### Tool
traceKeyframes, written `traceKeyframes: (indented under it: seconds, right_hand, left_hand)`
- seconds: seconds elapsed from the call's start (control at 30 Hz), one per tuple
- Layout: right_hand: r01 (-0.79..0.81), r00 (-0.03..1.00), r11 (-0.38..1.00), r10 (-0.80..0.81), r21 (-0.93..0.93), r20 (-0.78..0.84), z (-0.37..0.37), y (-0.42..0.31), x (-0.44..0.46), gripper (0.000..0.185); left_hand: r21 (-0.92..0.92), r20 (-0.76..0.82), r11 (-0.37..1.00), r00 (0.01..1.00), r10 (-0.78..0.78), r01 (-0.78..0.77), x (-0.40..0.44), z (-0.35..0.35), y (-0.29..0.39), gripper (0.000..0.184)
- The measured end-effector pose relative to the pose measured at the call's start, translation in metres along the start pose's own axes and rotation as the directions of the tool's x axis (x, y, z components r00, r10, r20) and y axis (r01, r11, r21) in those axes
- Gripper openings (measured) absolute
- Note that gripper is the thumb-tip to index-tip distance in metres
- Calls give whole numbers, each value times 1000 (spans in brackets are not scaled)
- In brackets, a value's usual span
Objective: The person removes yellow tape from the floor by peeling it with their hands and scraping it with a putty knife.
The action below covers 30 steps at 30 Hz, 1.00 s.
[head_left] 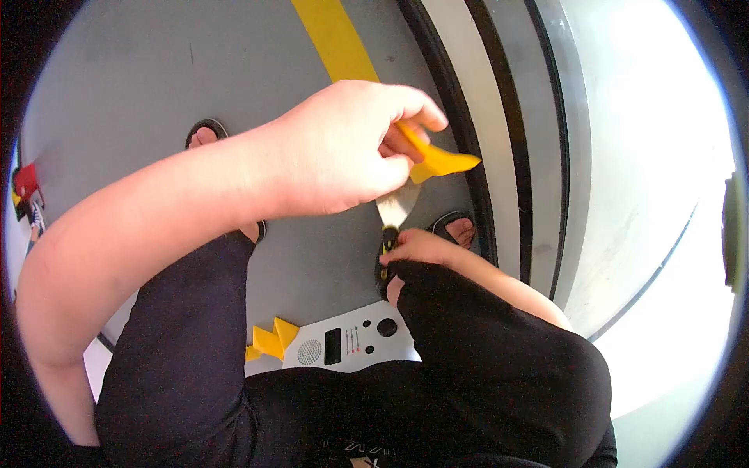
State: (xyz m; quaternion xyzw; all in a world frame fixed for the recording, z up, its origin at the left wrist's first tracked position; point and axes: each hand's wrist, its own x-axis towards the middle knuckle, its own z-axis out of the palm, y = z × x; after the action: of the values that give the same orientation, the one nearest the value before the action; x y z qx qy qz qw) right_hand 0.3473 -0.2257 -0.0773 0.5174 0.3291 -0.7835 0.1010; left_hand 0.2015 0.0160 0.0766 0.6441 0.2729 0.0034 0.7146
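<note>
My left hand is closed on a loose piece of yellow floor tape, which sticks out past the fingers with a curled, pointed end. Below it, my right hand grips the black and green handle of a putty knife. The metal blade points up toward the tape piece, and its tip lies partly behind the tape, so I cannot tell whether they touch. A yellow tape strip runs along the grey floor above my left hand.
Crumpled yellow tape scraps lie beside a light grey panel with a speaker grille and knobs, between my legs. To the right, black and white bands edge a bright white surface. My sandalled feet flank the work. A red object is far left.
</note>
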Motion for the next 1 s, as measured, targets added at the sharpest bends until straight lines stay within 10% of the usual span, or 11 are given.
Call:
traceKeyframes:
  seconds: [0.1,0.17,0.3,0.37,0.47,0.63,0.8,0.9,1.0]
  right_hand:
    - [15,997,978,0,-210,74,0,-5,-1,48]
    - [-74,997,991,74,-110,4,-10,-16,-6,47]
    - [22,999,999,-23,34,24,-12,-5,-1,58]
    - [2,994,987,16,-162,105,-12,-6,-5,57]
    - [-36,998,998,33,56,49,-6,15,-24,59]
    - [-54,901,955,172,291,-399,1,54,-56,52]
    - [216,821,854,104,474,-562,27,87,-52,46]
    - [311,796,883,-39,353,-604,22,70,-66,47]
    - [330,737,929,-143,166,-661,9,57,-73,48]
  left_hand:
    - [269,-29,962,998,62,-52,-8,-11,4,17]
    - [678,10,698,953,303,-230,-12,-16,-4,12]
    - [801,44,573,971,236,-176,-44,-18,-2,9]
    - [683,143,721,989,25,-117,-60,-12,-4,10]
    - [573,194,819,976,-99,-31,-77,1,-13,13]
    - [506,202,863,970,-133,14,-84,10,-31,17]
    - [218,-102,892,918,-383,396,-65,-3,-26,19]
    - [96,-297,957,925,-236,274,-58,-23,-78,18]
    - [382,-331,818,890,-313,430,-51,-55,-96,22]
